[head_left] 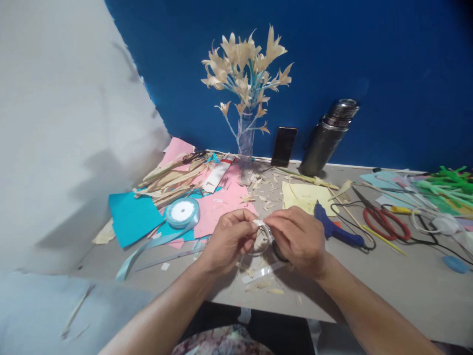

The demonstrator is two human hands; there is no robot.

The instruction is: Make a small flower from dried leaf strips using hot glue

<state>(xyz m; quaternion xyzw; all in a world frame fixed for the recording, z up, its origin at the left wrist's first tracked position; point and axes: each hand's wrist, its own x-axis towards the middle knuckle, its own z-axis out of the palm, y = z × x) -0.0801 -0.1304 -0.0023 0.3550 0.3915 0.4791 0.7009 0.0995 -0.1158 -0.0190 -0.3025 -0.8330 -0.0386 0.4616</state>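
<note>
Close together over the near middle of the table, both hands are closed around a narrow roll of tape (263, 245). My left hand (234, 235) pinches the roll's upper left side, where a whitish tape end shows. My right hand (297, 236) has its fingertips at the roll's upper right edge. A dark loop (279, 251), which looks like the handle of small scissors, shows under the right palm; its blades are mostly hidden by the fingers. Below the hands lies a clear plastic strip (262, 272) among pale husk scraps.
Left are a light-blue ribbon spool (182, 212), blue paper (133, 217), pink paper (218, 212) and dried husks (173, 182). Behind stand a vase of husk flowers (246, 133), a phone (284, 147) and a flask (327, 140). Right lie a glue gun (336, 229) and red-handled scissors (384, 222).
</note>
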